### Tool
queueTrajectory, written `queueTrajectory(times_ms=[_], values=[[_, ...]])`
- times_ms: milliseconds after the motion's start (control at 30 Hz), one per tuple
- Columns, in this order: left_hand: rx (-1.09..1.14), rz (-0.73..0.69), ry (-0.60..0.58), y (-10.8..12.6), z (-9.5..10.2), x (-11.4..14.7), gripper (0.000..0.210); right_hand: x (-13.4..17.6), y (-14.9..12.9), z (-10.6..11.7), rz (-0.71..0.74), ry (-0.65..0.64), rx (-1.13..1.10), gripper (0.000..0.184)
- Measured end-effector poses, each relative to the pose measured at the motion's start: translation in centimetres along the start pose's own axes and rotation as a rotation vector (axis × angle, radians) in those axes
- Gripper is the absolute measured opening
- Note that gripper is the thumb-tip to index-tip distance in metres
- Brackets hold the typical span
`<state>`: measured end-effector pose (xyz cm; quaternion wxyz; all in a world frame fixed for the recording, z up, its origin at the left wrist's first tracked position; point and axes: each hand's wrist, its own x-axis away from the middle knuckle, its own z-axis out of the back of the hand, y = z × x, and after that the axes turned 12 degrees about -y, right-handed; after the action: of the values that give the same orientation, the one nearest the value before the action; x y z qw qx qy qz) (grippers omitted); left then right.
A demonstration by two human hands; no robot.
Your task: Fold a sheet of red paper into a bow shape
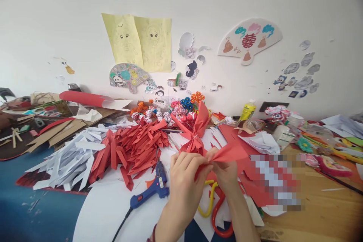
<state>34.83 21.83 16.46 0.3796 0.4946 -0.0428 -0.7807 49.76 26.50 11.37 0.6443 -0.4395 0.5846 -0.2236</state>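
Both hands meet over the middle of the table on a piece of red paper [231,152] that is gathered at its middle. My left hand [188,172] pinches the near side of it, fingers bent. On the other side, my right hand [226,172] closes on the same paper, which fans out to the right. Just behind them stands a pleated red paper bow [198,124]. Scissors [218,219] with red and yellow handles lie partly under my right forearm. A blue glue gun [151,189] rests to the left of my left hand.
Folded red paper strips [136,145] and white paper strips [73,155] are heaped at the left. Pipe-cleaner flowers [185,104] stand against the wall. A yellow bottle [247,110] and crumpled white paper [262,143] are at the right. The glue gun's cord [121,225] runs towards the front edge.
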Motion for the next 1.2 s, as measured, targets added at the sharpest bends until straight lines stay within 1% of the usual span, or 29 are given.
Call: queueTrajectory(times_ms=[133,300,400,500,600,733,900,1033,1200], values=[[-0.057,0.028,-0.038,0.0,0.1,0.1,0.021,-0.1,0.0,-0.1,0.029,0.046,-0.003,0.025],[-0.062,0.019,-0.031,-0.1,-0.2,0.3,0.012,0.0,0.0,-0.1,0.081,0.040,-0.027,0.018],[0.026,0.028,-0.023,-0.5,-0.4,0.5,0.016,0.1,0.0,0.0,0.123,0.060,-0.033,0.011],[0.170,0.069,-0.054,-0.9,-0.3,0.7,0.015,0.1,0.1,0.2,0.156,0.094,-0.034,0.008],[0.274,0.089,-0.087,-1.3,-0.2,0.9,0.015,0.3,0.2,0.5,0.148,0.065,-0.018,0.009],[0.290,0.058,-0.102,-1.5,-0.1,1.1,0.021,0.4,0.3,0.9,0.107,-0.009,0.007,0.011],[0.282,-0.008,-0.097,-1.5,-0.2,1.4,0.027,0.4,0.1,1.0,0.114,-0.048,0.007,0.013],[0.303,-0.059,-0.095,-1.6,-0.4,1.5,0.029,0.4,-0.2,0.8,0.130,-0.048,0.007,0.010],[0.297,-0.075,-0.087,-1.5,-0.5,1.3,0.030,0.4,-0.2,0.7,0.141,-0.024,-0.032,0.010]])
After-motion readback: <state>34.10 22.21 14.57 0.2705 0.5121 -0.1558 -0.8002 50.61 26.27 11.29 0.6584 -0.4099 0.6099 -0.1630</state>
